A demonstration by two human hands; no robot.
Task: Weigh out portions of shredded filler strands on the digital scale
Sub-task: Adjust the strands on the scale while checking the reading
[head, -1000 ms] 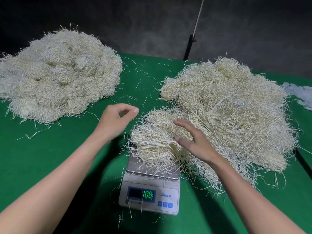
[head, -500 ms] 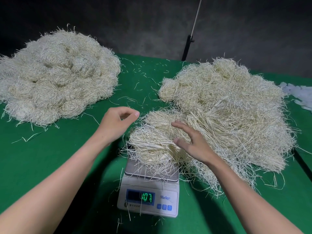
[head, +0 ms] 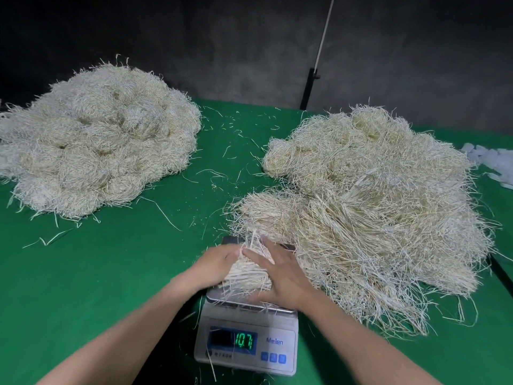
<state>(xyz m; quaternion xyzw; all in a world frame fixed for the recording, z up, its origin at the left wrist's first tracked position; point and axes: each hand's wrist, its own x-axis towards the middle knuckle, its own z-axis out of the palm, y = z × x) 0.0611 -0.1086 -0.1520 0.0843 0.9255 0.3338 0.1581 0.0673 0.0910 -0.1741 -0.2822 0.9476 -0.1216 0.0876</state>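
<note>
A small white digital scale (head: pixel 273 339) stands near the table's front edge, and its green display reads 107. On its steel platform lies a portion of pale shredded strands (head: pixel 247 275), squeezed into a tight bundle between my two hands. My left hand (head: pixel 218 263) curls round the bundle's left side. My right hand (head: pixel 281 276) lies over its top and right side with fingers spread and fairly straight, thumb along the front. A big loose pile of strands (head: pixel 374 204) lies just right of the scale and touches the bundle.
A heap of rounded strand bundles (head: pixel 97 140) sits at the far left on the green table (head: pixel 125 273). Stray strands litter the cloth between the piles. Clear plastic bags (head: pixel 494 159) lie at the right edge. A dark pole (head: pixel 311 87) stands behind the table.
Both hands came down and closed in on the portion, pressing the fluffy mound into a compact bundle on the scale. The reading dropped from 108 to 107.
</note>
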